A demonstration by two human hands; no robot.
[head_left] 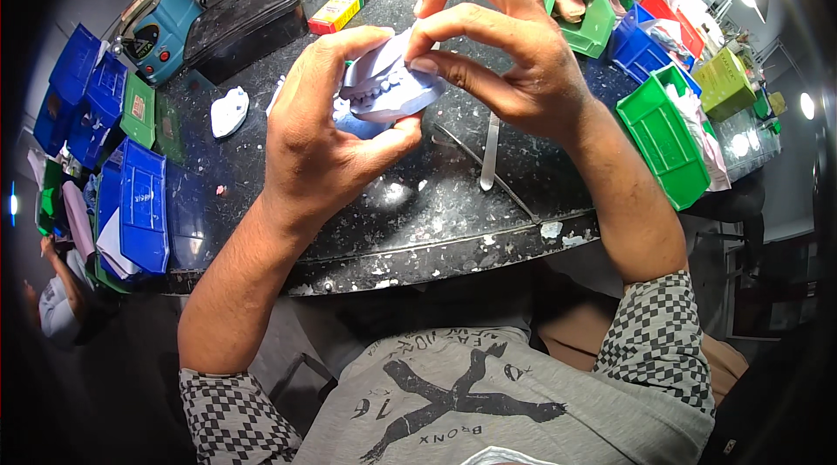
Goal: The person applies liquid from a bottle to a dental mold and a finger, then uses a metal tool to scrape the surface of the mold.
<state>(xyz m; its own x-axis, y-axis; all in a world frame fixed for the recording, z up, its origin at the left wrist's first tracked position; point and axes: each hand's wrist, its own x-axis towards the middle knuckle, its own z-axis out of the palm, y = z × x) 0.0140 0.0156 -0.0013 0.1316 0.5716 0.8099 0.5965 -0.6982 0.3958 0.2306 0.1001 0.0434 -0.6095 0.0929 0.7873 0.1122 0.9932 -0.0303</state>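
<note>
My left hand (318,142) is closed round a pale blue-grey dental plaster model (384,97) showing a row of teeth, its thumb under it and fingers behind. My right hand (510,64) has its thumb and curled fingers on the upper right part of the same model. Below my hands, a flat metal spatula (490,160) lies crossing a thin metal instrument (514,199). A small white plaster piece (228,112) lies left of my left hand.
Blue trays (144,212) line the left, with a teal machine (148,47) and black box (235,29) behind. Green bins (658,142), a blue bin (636,47) and a red-yellow carton (340,10) stand right and behind. Another person (61,291) is at far left. The black worktop's front edge (392,269) curves nearby.
</note>
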